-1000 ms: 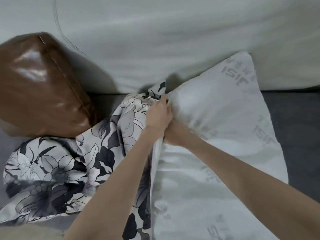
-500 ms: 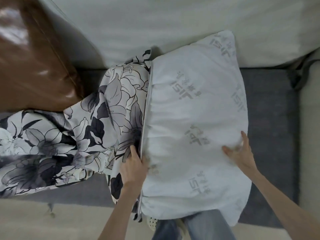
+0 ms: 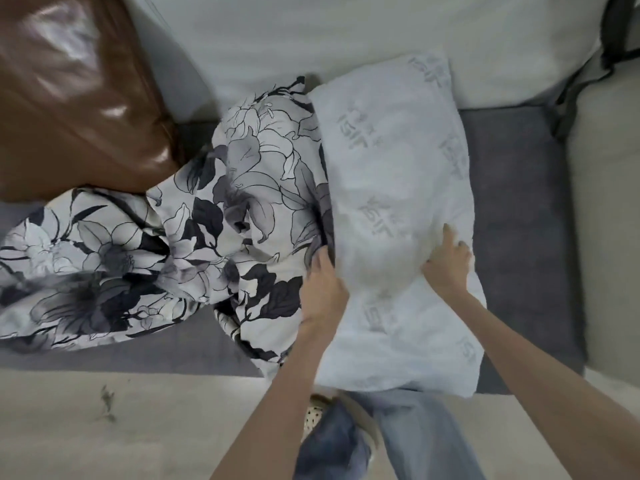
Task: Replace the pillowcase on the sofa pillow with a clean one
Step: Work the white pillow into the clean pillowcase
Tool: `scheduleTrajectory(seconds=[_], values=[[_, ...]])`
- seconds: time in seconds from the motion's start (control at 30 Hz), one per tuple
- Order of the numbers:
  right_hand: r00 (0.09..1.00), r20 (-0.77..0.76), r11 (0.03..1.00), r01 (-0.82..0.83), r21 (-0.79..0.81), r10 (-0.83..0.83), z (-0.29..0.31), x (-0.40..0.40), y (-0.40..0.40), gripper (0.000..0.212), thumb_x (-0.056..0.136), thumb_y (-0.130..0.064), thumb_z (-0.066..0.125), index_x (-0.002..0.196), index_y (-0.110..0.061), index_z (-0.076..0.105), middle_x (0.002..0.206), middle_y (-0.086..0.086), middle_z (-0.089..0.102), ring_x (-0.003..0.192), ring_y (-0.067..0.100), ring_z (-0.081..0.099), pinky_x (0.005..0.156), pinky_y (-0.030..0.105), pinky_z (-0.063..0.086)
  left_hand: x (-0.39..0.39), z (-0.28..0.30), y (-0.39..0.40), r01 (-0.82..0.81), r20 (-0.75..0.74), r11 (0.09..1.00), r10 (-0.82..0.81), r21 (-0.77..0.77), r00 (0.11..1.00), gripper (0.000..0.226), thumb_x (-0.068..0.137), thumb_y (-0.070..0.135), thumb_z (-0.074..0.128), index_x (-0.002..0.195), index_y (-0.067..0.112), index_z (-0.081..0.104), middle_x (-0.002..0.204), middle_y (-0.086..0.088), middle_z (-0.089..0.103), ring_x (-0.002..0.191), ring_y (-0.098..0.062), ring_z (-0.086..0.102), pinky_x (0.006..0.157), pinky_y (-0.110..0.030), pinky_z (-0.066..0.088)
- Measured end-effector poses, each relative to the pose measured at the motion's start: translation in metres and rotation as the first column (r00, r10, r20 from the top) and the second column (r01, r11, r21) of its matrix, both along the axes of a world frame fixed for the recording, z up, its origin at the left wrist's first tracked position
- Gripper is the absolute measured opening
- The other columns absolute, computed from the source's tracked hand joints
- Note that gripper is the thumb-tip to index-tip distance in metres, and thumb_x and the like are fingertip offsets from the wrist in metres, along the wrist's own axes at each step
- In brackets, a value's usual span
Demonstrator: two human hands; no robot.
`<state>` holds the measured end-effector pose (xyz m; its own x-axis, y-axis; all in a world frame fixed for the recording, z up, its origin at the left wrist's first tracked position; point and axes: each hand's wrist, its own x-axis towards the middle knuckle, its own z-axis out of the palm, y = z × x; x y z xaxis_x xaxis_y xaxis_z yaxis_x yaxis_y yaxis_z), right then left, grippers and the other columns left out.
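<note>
The pillow (image 3: 398,209) is a plump white oblong printed with faint grey lettering, lying on the grey seat of the sofa (image 3: 519,188), its far end against the pale back cushion at twelve o'clock. At its nine o'clock side the floral pillowcase (image 3: 249,188), soft crumpled cloth with black-and-grey lilies on white, is bunched over the pillow's edge and trails off toward nine o'clock. The left hand (image 3: 323,289) has its grip closed on the pillowcase hem; the right hand (image 3: 446,265) presses the pillow, fingers spread. A glossy brown leather cushion (image 3: 76,91) sits at ten o'clock
</note>
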<state>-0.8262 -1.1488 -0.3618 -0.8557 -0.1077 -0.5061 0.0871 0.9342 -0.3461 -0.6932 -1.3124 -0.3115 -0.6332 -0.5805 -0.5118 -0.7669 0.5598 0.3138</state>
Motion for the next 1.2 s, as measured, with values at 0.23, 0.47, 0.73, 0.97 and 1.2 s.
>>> scheduleTrajectory(seconds=[0.23, 0.47, 0.73, 0.97, 1.2], values=[[0.710, -0.021, 0.700, -0.698, -0.153, 0.703, 0.020, 0.183, 0.012, 0.056, 0.084, -0.019, 0.059, 0.136, -0.020, 0.039, 0.139, 0.010, 0.036, 0.127, 0.031, 0.039, 0.098, 0.041, 0.041, 0.146, -0.024, -0.010, -0.146, 0.053, 0.981, 0.154, -0.126, 0.987, 0.040, 0.080, 0.019, 0.057, 0.115, 0.007, 0.041, 0.112, -0.011, 0.051, 0.096, -0.036, 0.058, 0.064, -0.043, 0.046], [0.307, 0.162, 0.231, -0.900, 0.369, 0.938, -0.048, 0.253, -0.021, 0.109, 0.075, -0.036, 0.071, 0.146, -0.038, -0.012, 0.154, 0.027, 0.003, 0.142, 0.042, 0.009, 0.106, 0.070, 0.009, 0.187, -0.068, -0.005, -0.398, -0.086, 0.913, 0.391, -0.092, 0.916, 0.035, 0.081, 0.038, 0.056, 0.103, 0.016, 0.040, 0.103, -0.005, 0.053, 0.090, -0.037, 0.059, 0.061, -0.034, 0.034], [0.304, -0.139, 0.330, -0.913, 0.239, 0.942, -0.065, 0.209, -0.061, 0.044, 0.060, -0.029, 0.076, 0.101, -0.019, 0.065, 0.072, 0.003, 0.066, 0.062, 0.024, 0.064, 0.057, 0.030, 0.047, 0.213, -0.112, 0.001, -0.216, -0.180, 0.952, 0.178, -0.218, 0.967, 0.035, 0.086, 0.033, 0.056, 0.114, 0.013, 0.048, 0.105, -0.005, 0.057, 0.084, -0.033, 0.063, 0.058, -0.035, 0.037], [0.626, -0.519, 0.674, -0.729, -0.122, 0.583, 0.035, 0.164, -0.076, 0.019, 0.054, 0.000, 0.049, 0.071, 0.000, 0.059, 0.055, 0.014, 0.056, 0.045, 0.033, 0.054, 0.042, 0.033, 0.041, 0.219, -0.052, -0.005, -0.373, -0.363, 0.884, 0.261, -0.283, 0.894, 0.044, 0.065, 0.015, 0.071, 0.099, 0.016, 0.044, 0.098, -0.003, 0.054, 0.088, -0.031, 0.057, 0.056, -0.039, 0.045], [0.672, -0.625, 0.757, -0.625, -0.191, 0.397, 0.106, 0.139, -0.126, 0.008, 0.066, -0.001, 0.046, 0.066, 0.000, 0.054, 0.048, 0.020, 0.050, 0.043, 0.033, 0.047, 0.044, 0.038, 0.036, 0.198, -0.022, -0.015, -0.823, -0.461, 0.555, 0.702, -0.122, 0.542, 0.045, 0.058, 0.018, 0.062, 0.098, 0.015, 0.041, 0.102, -0.009, 0.044, 0.096, -0.031, 0.042, 0.075, -0.042, 0.039]])
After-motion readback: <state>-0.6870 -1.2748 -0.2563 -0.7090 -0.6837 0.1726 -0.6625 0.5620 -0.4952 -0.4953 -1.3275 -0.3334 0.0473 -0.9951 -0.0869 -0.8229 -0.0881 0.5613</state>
